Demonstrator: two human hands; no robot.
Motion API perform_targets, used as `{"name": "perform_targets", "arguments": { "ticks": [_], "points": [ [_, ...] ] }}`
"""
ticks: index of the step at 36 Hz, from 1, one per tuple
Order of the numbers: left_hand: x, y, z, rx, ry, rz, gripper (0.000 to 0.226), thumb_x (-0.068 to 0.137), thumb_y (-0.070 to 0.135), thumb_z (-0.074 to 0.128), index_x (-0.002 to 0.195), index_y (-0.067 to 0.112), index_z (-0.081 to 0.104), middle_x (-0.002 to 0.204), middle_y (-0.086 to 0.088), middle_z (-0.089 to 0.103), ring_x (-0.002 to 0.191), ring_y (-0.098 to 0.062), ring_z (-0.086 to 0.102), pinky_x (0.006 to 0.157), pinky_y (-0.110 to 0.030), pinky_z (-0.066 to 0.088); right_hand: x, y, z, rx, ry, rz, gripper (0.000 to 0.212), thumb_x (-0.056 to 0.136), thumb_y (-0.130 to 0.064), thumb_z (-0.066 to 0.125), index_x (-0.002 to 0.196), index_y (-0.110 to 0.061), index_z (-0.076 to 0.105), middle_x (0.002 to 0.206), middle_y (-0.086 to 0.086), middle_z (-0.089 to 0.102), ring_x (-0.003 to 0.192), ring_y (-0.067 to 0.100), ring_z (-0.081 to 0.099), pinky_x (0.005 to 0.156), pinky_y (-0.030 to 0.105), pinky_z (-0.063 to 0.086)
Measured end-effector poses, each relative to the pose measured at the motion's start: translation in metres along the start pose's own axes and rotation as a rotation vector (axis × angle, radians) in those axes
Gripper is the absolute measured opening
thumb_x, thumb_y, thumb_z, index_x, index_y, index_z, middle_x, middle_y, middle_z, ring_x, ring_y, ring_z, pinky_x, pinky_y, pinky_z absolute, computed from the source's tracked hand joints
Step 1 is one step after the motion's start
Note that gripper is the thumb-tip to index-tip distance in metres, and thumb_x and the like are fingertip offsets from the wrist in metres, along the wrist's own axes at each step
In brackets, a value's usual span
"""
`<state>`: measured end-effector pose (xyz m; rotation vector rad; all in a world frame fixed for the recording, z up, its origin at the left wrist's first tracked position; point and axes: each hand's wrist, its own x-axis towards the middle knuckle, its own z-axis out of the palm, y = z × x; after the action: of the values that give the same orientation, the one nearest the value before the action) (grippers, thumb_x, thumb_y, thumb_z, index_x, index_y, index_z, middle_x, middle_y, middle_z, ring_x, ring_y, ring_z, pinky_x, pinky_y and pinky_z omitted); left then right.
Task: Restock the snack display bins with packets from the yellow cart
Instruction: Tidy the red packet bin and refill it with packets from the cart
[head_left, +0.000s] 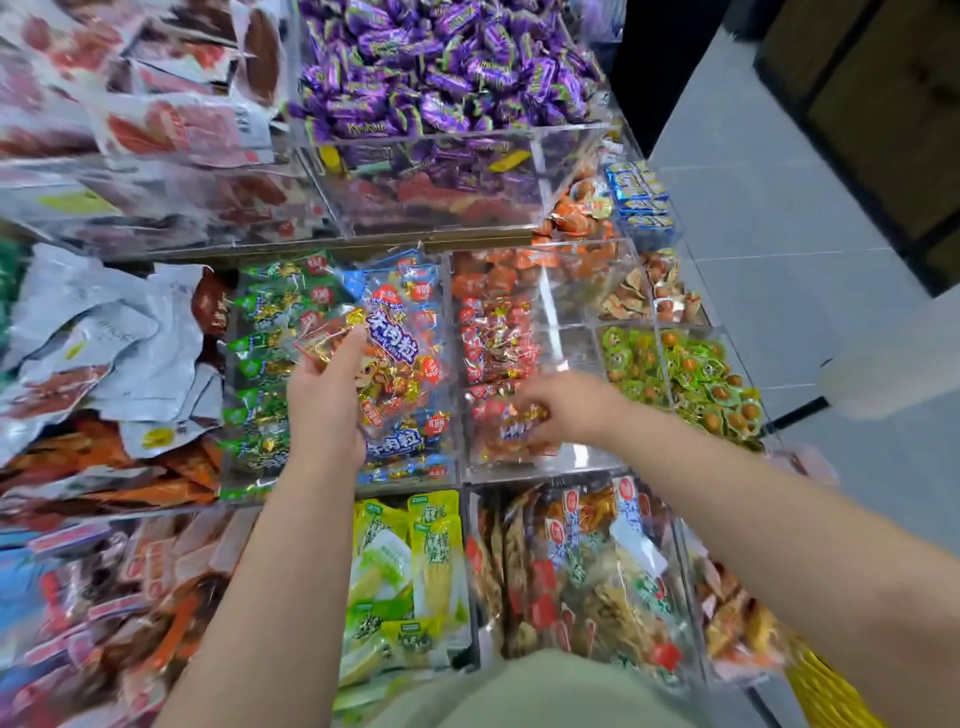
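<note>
Blue-labelled bag (402, 358), one, in left hand (323, 402); right hand (569, 405) grips red packets (522, 423)

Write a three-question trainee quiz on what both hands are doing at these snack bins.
1. True or false: the left hand holds a clear bag of small packets.
2. The right hand grips loose packets in a bin. Their colour? A) purple B) red C) green
3. Fill in: the yellow cart shows at the bottom ____ corner of the view.
Key: 1 true; 2 B; 3 right.
</note>
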<state>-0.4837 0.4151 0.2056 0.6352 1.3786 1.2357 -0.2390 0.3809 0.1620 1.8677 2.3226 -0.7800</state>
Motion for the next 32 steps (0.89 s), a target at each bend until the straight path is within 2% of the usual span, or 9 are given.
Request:
{"name": "perform_targets", "arguments": {
  "ticks": [4, 7, 15, 19, 21, 24, 27, 30, 32],
  "points": [
    [0.002, -0.004, -0.002, 0.030, -0.021, -0.005, 0.020, 0.079, 0.034, 0.077, 0.089, 0.024, 0.062, 0.088, 0.001, 0.075, 0.091, -0.024, 0.071, 0.082, -0.047, 0.057, 0.022, -0.011, 0.030, -0.388, -0.092, -0.071, 0.036, 0.086, -0.023, 0.060, 0.122, -0.024, 0.054, 0.113, 0.004, 0.061, 0.103, 0.027, 0.058, 0.076, 0.035, 0.050],
    [0.003, -0.007, -0.005, 0.024, -0.032, -0.008, 0.020, 0.081, 0.033, 0.075, 0.092, 0.022, 0.062, 0.084, 0.002, 0.076, 0.086, -0.022, 0.073, 0.068, -0.036, 0.059, 0.030, -0.013, 0.039, -0.541, -0.119, -0.171, 0.033, 0.088, -0.017, 0.056, 0.120, -0.018, 0.054, 0.102, 0.004, 0.062, 0.089, 0.028, 0.060, 0.063, 0.032, 0.043],
    [0.008, -0.008, -0.007, 0.032, -0.028, -0.003, 0.018, 0.083, 0.031, 0.074, 0.091, 0.022, 0.061, 0.076, 0.004, 0.075, 0.076, -0.018, 0.073, 0.063, -0.033, 0.059, 0.052, -0.021, 0.043, -0.565, -0.054, -0.039, 0.028, 0.086, -0.028, 0.056, 0.112, -0.018, 0.055, 0.095, 0.000, 0.060, 0.083, 0.025, 0.061, 0.058, 0.030, 0.042],
    [0.011, -0.006, -0.004, 0.040, -0.042, 0.003, 0.018, 0.080, 0.033, 0.076, 0.090, 0.023, 0.064, 0.088, 0.000, 0.076, 0.089, -0.023, 0.072, 0.080, -0.044, 0.058, 0.053, -0.019, 0.052, -0.533, -0.047, -0.030, 0.041, 0.087, -0.034, 0.056, 0.123, -0.015, 0.050, 0.106, 0.005, 0.058, 0.092, 0.027, 0.060, 0.060, 0.033, 0.043],
    [0.011, -0.007, -0.002, 0.035, -0.055, -0.002, 0.020, 0.080, 0.033, 0.076, 0.091, 0.023, 0.064, 0.088, 0.001, 0.076, 0.089, -0.022, 0.072, 0.078, -0.042, 0.058, 0.051, -0.015, 0.053, -0.502, -0.068, -0.076, 0.048, 0.087, -0.042, 0.055, 0.126, -0.015, 0.048, 0.111, 0.007, 0.056, 0.096, 0.029, 0.059, 0.063, 0.034, 0.044],
    [0.011, -0.008, 0.002, 0.025, -0.067, -0.003, 0.020, 0.079, 0.033, 0.076, 0.092, 0.024, 0.063, 0.085, 0.003, 0.076, 0.084, -0.019, 0.073, 0.074, -0.040, 0.057, 0.045, -0.003, 0.045, -0.300, -0.069, -0.131, 0.057, 0.082, -0.061, 0.052, 0.121, -0.018, 0.051, 0.109, 0.006, 0.057, 0.095, 0.028, 0.058, 0.066, 0.032, 0.045],
    [0.012, -0.007, 0.004, 0.003, -0.077, -0.002, 0.017, 0.083, 0.030, 0.073, 0.095, 0.022, 0.064, 0.086, 0.002, 0.076, 0.085, -0.020, 0.073, 0.068, -0.037, 0.058, 0.031, 0.010, 0.037, 0.085, 0.140, -0.047, 0.056, 0.078, -0.064, 0.057, 0.110, -0.018, 0.054, 0.101, 0.000, 0.055, 0.094, 0.019, 0.054, 0.070, 0.027, 0.042],
    [0.012, -0.005, 0.004, -0.017, -0.081, -0.004, 0.012, 0.087, 0.026, 0.070, 0.096, 0.021, 0.064, 0.083, 0.001, 0.076, 0.079, -0.018, 0.074, 0.061, -0.034, 0.059, 0.026, 0.020, 0.036, 0.484, 0.462, 0.324, 0.060, 0.077, -0.059, 0.062, 0.118, -0.017, 0.050, 0.112, -0.002, 0.047, 0.103, 0.012, 0.046, 0.085, 0.026, 0.038],
    [0.012, -0.004, 0.004, -0.033, -0.063, -0.014, 0.012, 0.087, 0.024, 0.070, 0.096, 0.020, 0.063, 0.087, -0.001, 0.076, 0.085, -0.020, 0.073, 0.067, -0.036, 0.060, 0.029, 0.024, 0.031, 0.857, 0.427, 0.735, 0.076, 0.079, -0.061, 0.060, 0.134, -0.013, 0.039, 0.134, 0.009, 0.042, 0.120, 0.024, 0.042, 0.098, 0.038, 0.037]
  ]
}}
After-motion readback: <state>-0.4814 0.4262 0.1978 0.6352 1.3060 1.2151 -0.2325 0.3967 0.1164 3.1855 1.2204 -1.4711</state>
